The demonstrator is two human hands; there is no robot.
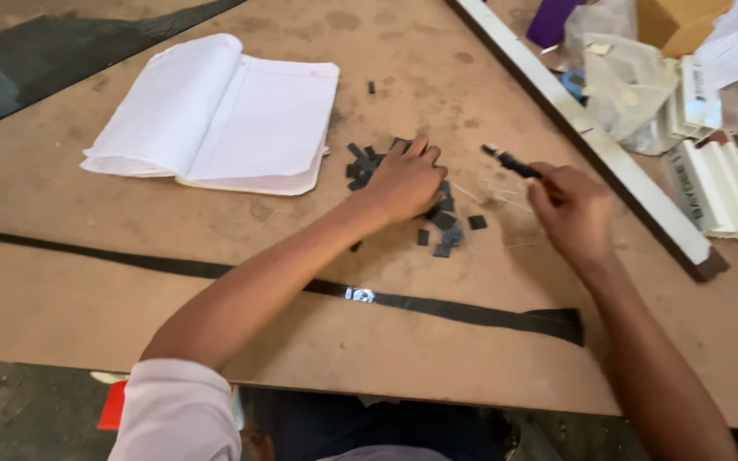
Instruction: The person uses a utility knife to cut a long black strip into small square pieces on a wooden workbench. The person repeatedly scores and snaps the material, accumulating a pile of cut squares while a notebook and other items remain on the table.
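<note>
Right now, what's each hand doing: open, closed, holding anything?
Left hand: open, palm down on the pile of small dark square pieces.
Right hand: closed on a thin black stick-like tool.

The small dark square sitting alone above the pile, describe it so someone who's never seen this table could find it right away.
Start at the open notebook on the brown table. Just right of its top right corner lies one small dark square, above the pile of dark squares under the left hand. Unlike those, it sits alone on bare board.
</note>
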